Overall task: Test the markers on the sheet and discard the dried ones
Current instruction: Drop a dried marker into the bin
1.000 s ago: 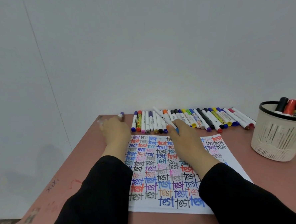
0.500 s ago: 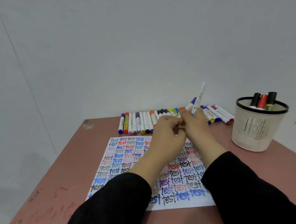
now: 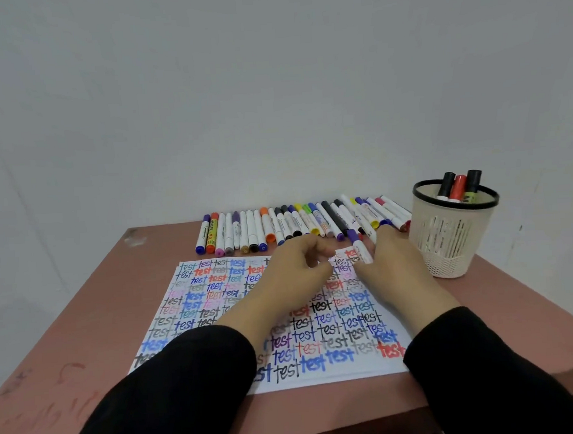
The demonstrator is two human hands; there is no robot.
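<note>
Purple-capped marker (image 3: 360,250) is pinched by fingers (image 3: 380,244) of the right hand (image 3: 399,270).

Matt paper sheet (image 3: 237,307) — perforated, seemingly plastic basket (image 3: 447,240).

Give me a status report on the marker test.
Right hand holds purple-ended marker over sheet. Left hand curled beside it, grip unclear. Nothing in the way.

Soft even light, slight motion blur
</note>
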